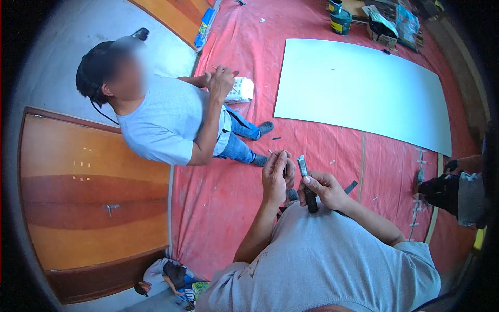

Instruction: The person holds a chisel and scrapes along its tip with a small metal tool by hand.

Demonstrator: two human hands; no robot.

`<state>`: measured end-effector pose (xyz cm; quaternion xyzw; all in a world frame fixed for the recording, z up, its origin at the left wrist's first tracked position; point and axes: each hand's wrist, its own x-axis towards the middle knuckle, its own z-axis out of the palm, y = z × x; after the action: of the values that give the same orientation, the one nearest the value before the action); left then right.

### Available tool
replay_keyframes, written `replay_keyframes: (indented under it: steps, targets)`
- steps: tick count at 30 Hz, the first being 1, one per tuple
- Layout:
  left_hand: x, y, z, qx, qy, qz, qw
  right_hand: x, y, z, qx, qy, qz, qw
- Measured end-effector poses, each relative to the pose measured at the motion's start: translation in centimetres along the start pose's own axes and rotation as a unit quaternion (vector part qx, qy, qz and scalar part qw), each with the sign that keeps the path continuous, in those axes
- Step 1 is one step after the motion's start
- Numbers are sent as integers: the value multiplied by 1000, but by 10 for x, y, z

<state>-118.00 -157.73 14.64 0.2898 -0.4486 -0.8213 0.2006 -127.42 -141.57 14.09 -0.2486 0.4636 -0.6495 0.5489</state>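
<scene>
My left hand point(276, 176) is closed, with its thumb and fingertips pinched together. A small pale tip shows beside those fingers, but most of what they hold is hidden. To the right of it, my right hand point(323, 190) is wrapped round a dark-handled tool with a flat silver end point(302, 167). The silver end points away from my body, near the left fingertips but apart from them. Both hands are in front of my grey shirt, above the red floor covering point(312, 140).
A large white panel point(358, 93) lies on the floor ahead. At left a co-worker point(166, 119) stands with both hands raised together, near a white package point(240, 90). Buckets point(340, 23) stand at the back. Other people are at the right edge and bottom left, beside wooden doors point(99, 203).
</scene>
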Motion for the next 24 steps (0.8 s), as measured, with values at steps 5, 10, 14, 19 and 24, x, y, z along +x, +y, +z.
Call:
replay_keyframes:
  steps: [5,10,14,19,24]
  targets:
    - [2,-2,-4,16,10,20,1000,2,0,-1,-10,-8,9,1000]
    - [8,-4,-10,33,-3,44,998,8,4,-5,-16,-19,6,1000]
    - [11,-5,-12,20,-8,40,999,8,1,-6,-16,-29,16,999]
    - [15,-7,-16,2,-3,32,999,11,1,-6,-9,-35,19,999]
    - [16,-8,-18,-7,19,8,1000,11,1,-7,-16,-24,28,999]
